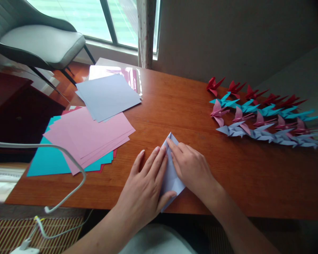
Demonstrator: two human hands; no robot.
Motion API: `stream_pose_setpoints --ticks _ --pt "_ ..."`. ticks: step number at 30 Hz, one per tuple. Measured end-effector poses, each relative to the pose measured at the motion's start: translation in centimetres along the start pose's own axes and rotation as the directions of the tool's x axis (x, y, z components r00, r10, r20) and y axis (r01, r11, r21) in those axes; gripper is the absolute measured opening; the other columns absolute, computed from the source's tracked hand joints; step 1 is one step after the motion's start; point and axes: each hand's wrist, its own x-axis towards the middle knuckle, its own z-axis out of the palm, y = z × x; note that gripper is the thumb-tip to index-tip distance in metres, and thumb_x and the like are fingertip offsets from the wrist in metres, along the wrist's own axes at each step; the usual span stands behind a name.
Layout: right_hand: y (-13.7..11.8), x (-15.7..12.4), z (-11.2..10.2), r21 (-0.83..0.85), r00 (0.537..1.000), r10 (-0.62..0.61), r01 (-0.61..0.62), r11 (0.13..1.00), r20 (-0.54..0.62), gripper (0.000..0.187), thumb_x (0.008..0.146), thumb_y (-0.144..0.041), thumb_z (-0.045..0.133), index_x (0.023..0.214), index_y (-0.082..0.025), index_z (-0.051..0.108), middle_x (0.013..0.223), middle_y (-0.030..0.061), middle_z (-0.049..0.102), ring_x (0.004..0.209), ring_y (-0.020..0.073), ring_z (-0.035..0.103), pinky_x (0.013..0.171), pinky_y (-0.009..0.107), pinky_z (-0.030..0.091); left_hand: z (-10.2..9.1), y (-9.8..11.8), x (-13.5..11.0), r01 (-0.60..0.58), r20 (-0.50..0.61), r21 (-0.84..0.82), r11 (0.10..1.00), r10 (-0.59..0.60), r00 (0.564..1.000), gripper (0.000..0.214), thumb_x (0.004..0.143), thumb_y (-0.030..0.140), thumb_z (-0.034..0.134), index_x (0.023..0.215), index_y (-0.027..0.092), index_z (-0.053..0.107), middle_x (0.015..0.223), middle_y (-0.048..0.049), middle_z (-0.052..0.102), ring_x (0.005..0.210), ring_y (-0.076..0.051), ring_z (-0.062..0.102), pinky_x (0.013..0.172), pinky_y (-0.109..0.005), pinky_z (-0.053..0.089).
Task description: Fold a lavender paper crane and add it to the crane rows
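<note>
A light lavender sheet of origami paper (172, 173), folded into a narrow kite shape, lies near the table's front edge with its point facing away from me. My left hand (148, 176) rests flat over its left side, fingers stretched out and the thumb across the lower part. On the upper right side, my right hand (193, 165) has its index finger pressed close to the tip. The other right-hand fingers are curled, with the thumb bent against the paper. Both hands partly cover the folds.
Pink sheets (90, 134) and turquoise sheets (47, 162) are stacked at left, with lavender sheets (108, 95) behind them. Rows of folded cranes in red (214, 86), turquoise (225, 101), pink (219, 112) and lavender (267, 135) stand at right. A white cable (76, 165) arches at front left.
</note>
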Motion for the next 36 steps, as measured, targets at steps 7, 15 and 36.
stream_pose_setpoints --ticks 7,15,36 --pt "-0.2 0.4 0.0 -0.009 0.999 0.043 -0.043 0.999 0.015 0.051 0.099 -0.02 0.038 0.15 -0.013 0.041 0.111 0.0134 0.071 0.092 0.0238 0.068 0.079 0.034 0.055 0.0 0.4 0.2 0.021 -0.003 0.009 1.0 -0.021 1.0 0.079 0.096 0.061 0.037 0.152 0.004 0.037 0.161 -0.0169 0.03 0.149 -0.032 0.028 0.124 -0.048 0.005" --pt "-0.9 1.4 -0.7 -0.056 0.99 0.11 -0.106 0.993 0.088 0.052 0.1 -0.02 0.036 0.152 -0.013 0.038 0.112 0.0141 0.073 0.09 0.023 0.071 0.071 0.032 0.056 -0.1 0.3 0.2 0.022 -0.014 0.006 1.0 -0.022 1.0 0.08 0.096 0.062 0.037 0.151 0.005 0.037 0.16 -0.0176 0.032 0.148 -0.033 0.031 0.123 -0.049 0.011" --pt "-0.9 1.4 -0.9 -0.064 0.987 0.129 -0.123 0.99 0.101 0.051 0.102 -0.023 0.036 0.152 -0.015 0.037 0.114 0.0105 0.073 0.091 0.0226 0.071 0.071 0.032 0.056 0.1 0.4 0.2 0.012 0.005 0.024 1.0 -0.012 1.0 0.081 0.095 0.063 0.036 0.153 0.006 0.036 0.161 -0.0172 0.03 0.149 -0.033 0.029 0.124 -0.049 0.008"
